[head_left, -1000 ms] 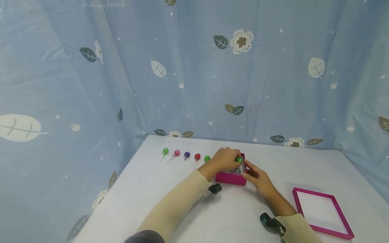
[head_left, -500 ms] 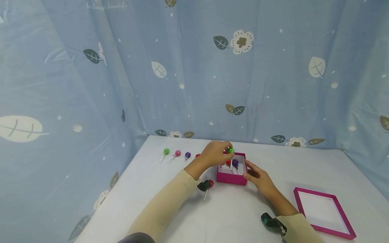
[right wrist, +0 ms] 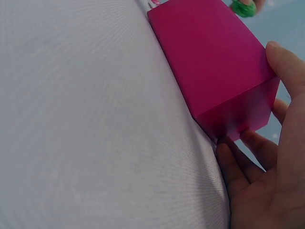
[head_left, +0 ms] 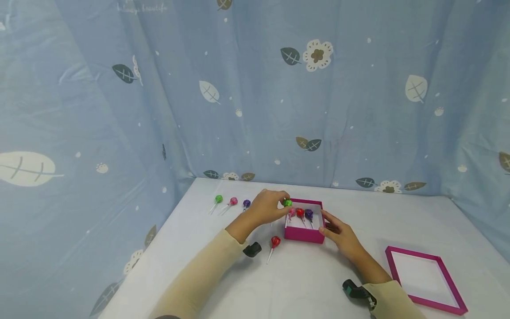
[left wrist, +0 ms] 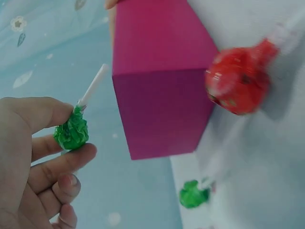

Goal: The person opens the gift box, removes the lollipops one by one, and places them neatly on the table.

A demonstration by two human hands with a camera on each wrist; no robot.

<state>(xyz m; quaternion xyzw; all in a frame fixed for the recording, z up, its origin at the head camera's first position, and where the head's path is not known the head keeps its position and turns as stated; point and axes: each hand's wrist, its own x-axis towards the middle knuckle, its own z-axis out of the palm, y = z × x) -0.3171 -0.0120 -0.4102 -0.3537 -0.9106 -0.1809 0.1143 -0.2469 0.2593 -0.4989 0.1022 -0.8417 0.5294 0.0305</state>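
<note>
In the left wrist view the left hand (left wrist: 45, 157) pinches a green lollipop (left wrist: 72, 131) between thumb and fingers, its white stick angled up. The head view places that left hand (head_left: 264, 207) at the left rim of the magenta box (head_left: 304, 235). Inside the open box lie a pink lollipop (head_left: 292, 212), a red one (head_left: 300, 213) and a purple one (head_left: 309, 214). The right hand (head_left: 342, 237) rests on the box's right side; in the right wrist view its thumb and fingertips touch the box (right wrist: 214, 52).
A red lollipop (head_left: 275, 241) lies on the white table in front of the box. Farther left are green (head_left: 218, 199), pink (head_left: 233, 201) and purple (head_left: 246, 203) lollipops. The magenta-rimmed lid (head_left: 422, 254) lies at the right. A blue patterned curtain (head_left: 255, 110) stands behind.
The left hand has moved left from over the box's right part to its left rim, still pinching the green lollipop. More of the box's contents now shows. The right hand has stayed in place.
</note>
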